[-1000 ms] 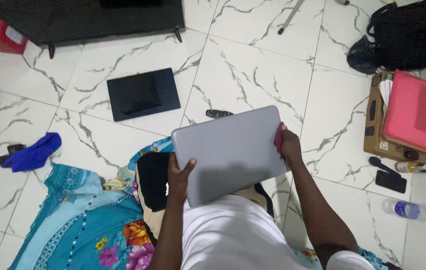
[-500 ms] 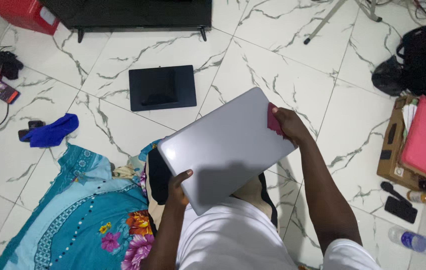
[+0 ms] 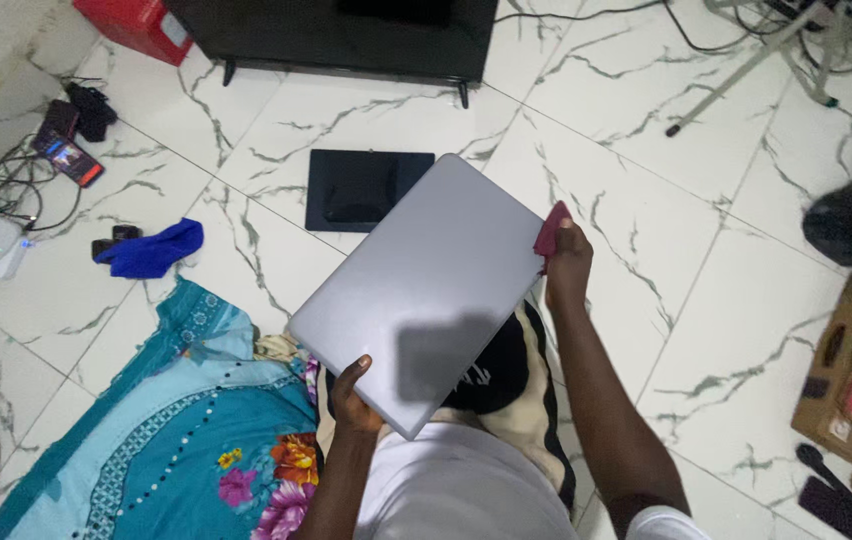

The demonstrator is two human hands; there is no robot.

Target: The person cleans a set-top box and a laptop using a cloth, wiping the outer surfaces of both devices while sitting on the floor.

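Grey laptop (image 3: 426,290), stiff, smooth, probably slippery: my left hand (image 3: 351,392) grips its near edge, right hand (image 3: 566,262) presses a red cloth (image 3: 550,229) on its far edge.

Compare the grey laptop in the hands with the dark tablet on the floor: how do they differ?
The grey laptop is light silver, held up and turned diagonally by the left hand and right hand; the dark tablet is near-black and lies flat on the marble floor. The laptop looks larger and overlaps the tablet's corner. Both are flat rectangles with rounded corners.
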